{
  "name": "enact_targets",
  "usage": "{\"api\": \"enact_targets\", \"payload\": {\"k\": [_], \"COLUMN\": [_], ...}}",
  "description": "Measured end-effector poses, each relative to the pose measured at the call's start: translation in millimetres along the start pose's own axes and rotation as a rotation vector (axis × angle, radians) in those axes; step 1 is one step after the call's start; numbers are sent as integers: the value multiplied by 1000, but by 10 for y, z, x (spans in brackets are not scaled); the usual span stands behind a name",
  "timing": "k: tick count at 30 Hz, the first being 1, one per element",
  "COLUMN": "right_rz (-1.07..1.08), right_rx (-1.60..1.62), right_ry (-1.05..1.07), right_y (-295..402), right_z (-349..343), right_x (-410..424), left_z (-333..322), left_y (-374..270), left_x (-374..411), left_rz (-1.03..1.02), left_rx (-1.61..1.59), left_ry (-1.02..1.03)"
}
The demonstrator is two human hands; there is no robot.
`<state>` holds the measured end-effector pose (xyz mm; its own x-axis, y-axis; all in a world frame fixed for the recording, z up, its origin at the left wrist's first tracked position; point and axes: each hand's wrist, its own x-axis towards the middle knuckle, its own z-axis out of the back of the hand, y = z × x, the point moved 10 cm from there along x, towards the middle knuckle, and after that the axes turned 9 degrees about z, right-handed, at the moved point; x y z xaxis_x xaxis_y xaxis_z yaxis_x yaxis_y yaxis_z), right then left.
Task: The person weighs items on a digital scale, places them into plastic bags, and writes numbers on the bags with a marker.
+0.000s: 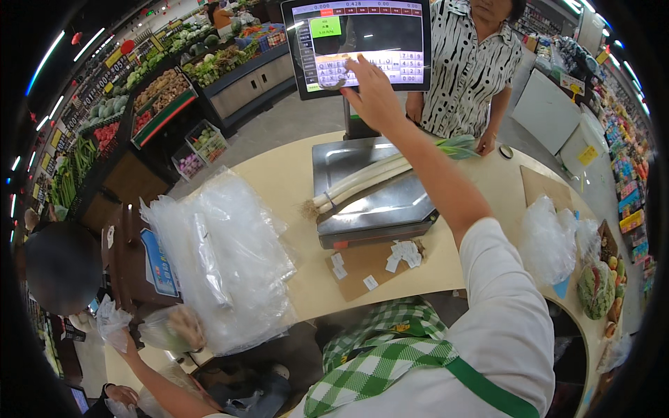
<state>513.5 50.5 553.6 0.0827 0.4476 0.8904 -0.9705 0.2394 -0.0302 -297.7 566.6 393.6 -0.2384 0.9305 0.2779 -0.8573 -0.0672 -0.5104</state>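
Observation:
My right hand (373, 94) reaches over the counter to the touchscreen (360, 31), fingers apart, at the on-screen keyboard. Beneath my forearm, a bundle of large green onions (366, 177), banded near the roots, lies diagonally across the steel platform of a weighing scale (376, 209). My left hand (124, 342) is far off to the left, closed on a crumpled clear plastic bag (112, 318). Beside it is another clear bag (162, 329) with something pale green inside and a blurred tan shape; I cannot tell who holds it.
Flat plastic bags (245, 261) cover the counter's left part. Cardboard (353, 285) with white labels lies before the scale. A person in a patterned shirt (465, 68) stands opposite. To the right are bunched bags (549, 240) and a watermelon (596, 290). Another person's hand (121, 394) shows lower left.

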Motion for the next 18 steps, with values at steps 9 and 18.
{"api": "enact_targets", "payload": {"k": [9, 18], "right_rz": [403, 213], "right_rx": [-251, 1005], "right_ry": [28, 562], "right_y": [332, 2932], "right_z": [-672, -99], "right_x": [807, -726], "left_z": [-48, -114], "left_y": [-620, -1778], "left_x": [-539, -2360], "left_rz": [-36, -119], "left_rx": [-425, -768], "left_ry": [145, 466]}}
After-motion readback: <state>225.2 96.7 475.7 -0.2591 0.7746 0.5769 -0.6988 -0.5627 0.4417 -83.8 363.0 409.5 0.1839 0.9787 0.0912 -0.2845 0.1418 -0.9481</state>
